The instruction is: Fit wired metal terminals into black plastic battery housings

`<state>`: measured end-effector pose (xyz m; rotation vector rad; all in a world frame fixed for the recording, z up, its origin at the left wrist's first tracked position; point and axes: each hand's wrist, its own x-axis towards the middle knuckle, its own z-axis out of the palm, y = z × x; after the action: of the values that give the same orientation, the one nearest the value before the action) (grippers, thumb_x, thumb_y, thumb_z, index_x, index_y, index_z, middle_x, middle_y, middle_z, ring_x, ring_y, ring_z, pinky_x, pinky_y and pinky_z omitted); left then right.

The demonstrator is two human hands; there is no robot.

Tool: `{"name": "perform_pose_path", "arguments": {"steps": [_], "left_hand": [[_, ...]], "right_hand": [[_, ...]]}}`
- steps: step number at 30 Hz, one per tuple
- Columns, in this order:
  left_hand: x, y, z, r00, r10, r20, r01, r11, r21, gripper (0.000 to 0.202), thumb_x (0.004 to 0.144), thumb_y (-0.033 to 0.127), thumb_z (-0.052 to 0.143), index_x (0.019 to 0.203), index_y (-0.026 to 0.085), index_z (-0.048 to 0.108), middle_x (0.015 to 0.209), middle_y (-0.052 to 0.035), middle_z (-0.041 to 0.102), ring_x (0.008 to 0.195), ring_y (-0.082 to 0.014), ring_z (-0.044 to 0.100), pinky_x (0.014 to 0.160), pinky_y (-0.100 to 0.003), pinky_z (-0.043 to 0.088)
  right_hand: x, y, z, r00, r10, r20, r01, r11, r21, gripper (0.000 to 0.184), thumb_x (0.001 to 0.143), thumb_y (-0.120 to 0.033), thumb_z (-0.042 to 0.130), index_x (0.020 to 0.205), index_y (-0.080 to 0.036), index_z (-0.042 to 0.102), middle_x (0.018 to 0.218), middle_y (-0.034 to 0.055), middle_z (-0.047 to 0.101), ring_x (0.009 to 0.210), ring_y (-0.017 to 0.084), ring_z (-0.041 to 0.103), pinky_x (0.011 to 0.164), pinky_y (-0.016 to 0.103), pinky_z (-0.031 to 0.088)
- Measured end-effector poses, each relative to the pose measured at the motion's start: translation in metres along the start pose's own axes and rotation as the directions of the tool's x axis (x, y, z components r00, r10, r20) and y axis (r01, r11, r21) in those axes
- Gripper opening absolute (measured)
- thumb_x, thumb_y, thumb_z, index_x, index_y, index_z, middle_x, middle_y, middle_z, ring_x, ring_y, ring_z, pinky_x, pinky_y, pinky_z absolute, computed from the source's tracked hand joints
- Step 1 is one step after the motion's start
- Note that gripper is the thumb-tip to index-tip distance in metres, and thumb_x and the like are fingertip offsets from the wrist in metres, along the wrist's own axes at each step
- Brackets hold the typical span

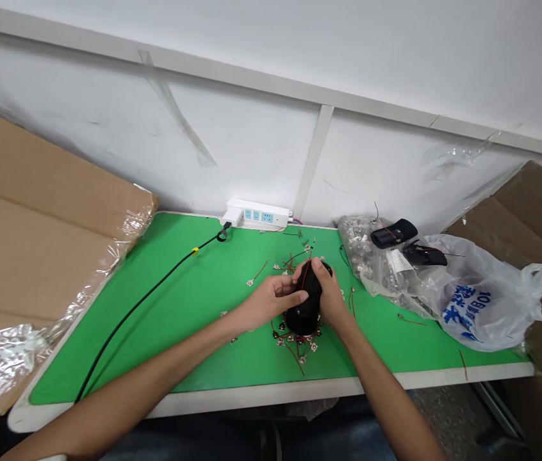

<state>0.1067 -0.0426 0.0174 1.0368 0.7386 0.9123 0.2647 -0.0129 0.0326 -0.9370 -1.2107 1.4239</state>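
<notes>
A glossy black plastic shell [305, 314], rounded and elongated, is held between both hands above the green tabletop. My left hand [273, 299] grips its left side, thumb lying on its face. My right hand [327, 294] wraps round its right side, with the thumb near the upper end. A thin red wire [306, 276] runs over the shell's upper part. Below and around it lie several small round metal parts [302, 360] with red wires attached. Another such wired part [250, 282] lies left of the hands.
A white power strip [266, 215] with a plugged-in black cable [141, 301] sits against the wall. Clear bags [364, 246] at right carry two black shells [393, 234]. Cardboard boxes [35, 243] flank the green table [175, 256].
</notes>
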Motion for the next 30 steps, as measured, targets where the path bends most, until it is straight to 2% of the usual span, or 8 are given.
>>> {"name": "perform_pose_path", "arguments": {"steps": [5, 11, 15, 21, 23, 25, 27, 30], "left_hand": [[-0.001, 0.003, -0.002, 1.0, 0.001, 0.02, -0.003, 0.994, 0.111, 0.048, 0.087, 0.06, 0.079, 0.096, 0.015, 0.067, 0.079, 0.0006, 0.062, 0.066, -0.0109, 0.053, 0.059, -0.023, 0.036], [-0.006, 0.005, 0.002, 0.936, 0.289, -0.201, -0.163, 0.862, 0.48, 0.049, 0.102, 0.061, 0.055, 0.087, 0.016, 0.068, 0.074, 0.001, 0.055, 0.07, -0.0139, 0.046, 0.062, -0.025, 0.034], [-0.005, 0.01, 0.0, 0.925, 0.28, -0.258, -0.166, 0.906, 0.389, 0.049, 0.099, 0.061, 0.061, 0.117, 0.017, 0.073, 0.086, -0.0013, 0.065, 0.072, -0.0143, 0.051, 0.063, -0.024, 0.039], [-0.002, 0.002, 0.002, 0.978, 0.2, -0.065, -0.177, 0.949, 0.26, 0.054, 0.095, 0.063, 0.068, 0.122, 0.016, 0.071, 0.109, -0.0071, 0.072, 0.098, -0.0223, 0.063, 0.084, -0.029, 0.051], [-0.003, -0.002, 0.006, 0.975, 0.188, -0.115, -0.149, 0.947, 0.285, 0.054, 0.097, 0.065, 0.063, 0.118, 0.016, 0.071, 0.105, -0.0066, 0.072, 0.096, -0.0226, 0.063, 0.082, -0.03, 0.051], [-0.004, -0.003, 0.008, 0.951, 0.226, -0.213, -0.156, 0.941, 0.301, 0.055, 0.1, 0.065, 0.058, 0.123, 0.016, 0.069, 0.107, -0.0066, 0.072, 0.096, -0.0228, 0.063, 0.083, -0.031, 0.051], [-0.008, 0.0, 0.007, 0.896, 0.341, -0.286, -0.234, 0.907, 0.35, 0.055, 0.103, 0.064, 0.055, 0.132, 0.019, 0.066, 0.117, -0.0081, 0.073, 0.105, -0.0245, 0.065, 0.091, -0.034, 0.053], [-0.015, 0.01, -0.002, 0.782, 0.59, -0.201, -0.419, 0.737, 0.53, 0.049, 0.105, 0.058, 0.055, 0.138, 0.023, 0.066, 0.134, -0.0108, 0.071, 0.122, -0.0276, 0.064, 0.11, -0.04, 0.049]], "right_hand": [[0.003, -0.007, -0.005, 0.992, -0.07, 0.109, 0.079, 0.994, -0.074, 0.043, 0.094, -0.066, 0.066, 0.1, -0.025, 0.076, 0.089, 0.0023, 0.075, 0.08, 0.021, 0.068, 0.076, 0.032, 0.054], [0.004, -0.008, -0.005, 0.99, -0.133, 0.034, 0.136, 0.986, -0.094, 0.047, 0.096, -0.071, 0.062, 0.097, -0.026, 0.075, 0.086, 0.0023, 0.075, 0.08, 0.024, 0.067, 0.075, 0.034, 0.054], [0.005, -0.008, -0.006, 0.988, -0.154, 0.016, 0.155, 0.978, -0.14, 0.051, 0.097, -0.073, 0.057, 0.092, -0.025, 0.076, 0.088, 0.0029, 0.076, 0.078, 0.024, 0.066, 0.074, 0.035, 0.053], [0.007, -0.002, -0.004, 0.978, -0.19, 0.085, 0.205, 0.953, -0.222, 0.05, 0.098, -0.07, 0.058, 0.091, -0.024, 0.076, 0.094, 0.0032, 0.075, 0.093, 0.025, 0.067, 0.09, 0.036, 0.052], [0.006, 0.001, -0.003, 0.984, -0.162, 0.077, 0.176, 0.955, -0.237, 0.051, 0.1, -0.07, 0.052, 0.099, -0.024, 0.074, 0.099, 0.0037, 0.074, 0.093, 0.024, 0.067, 0.089, 0.037, 0.053], [0.002, 0.004, -0.004, 0.97, -0.244, 0.007, 0.236, 0.93, -0.283, 0.046, 0.102, -0.066, 0.053, 0.114, -0.025, 0.067, 0.111, 0.0061, 0.072, 0.101, 0.025, 0.068, 0.09, 0.039, 0.055], [-0.004, 0.004, -0.005, 0.873, -0.487, -0.025, 0.431, 0.794, -0.428, 0.04, 0.098, -0.058, 0.064, 0.12, -0.025, 0.059, 0.122, 0.0097, 0.066, 0.113, 0.028, 0.065, 0.097, 0.046, 0.054], [-0.014, 0.001, -0.006, 0.594, -0.78, 0.196, 0.69, 0.369, -0.623, 0.037, 0.088, -0.043, 0.08, 0.11, -0.025, 0.057, 0.12, 0.0107, 0.06, 0.116, 0.031, 0.061, 0.102, 0.053, 0.052]]}}
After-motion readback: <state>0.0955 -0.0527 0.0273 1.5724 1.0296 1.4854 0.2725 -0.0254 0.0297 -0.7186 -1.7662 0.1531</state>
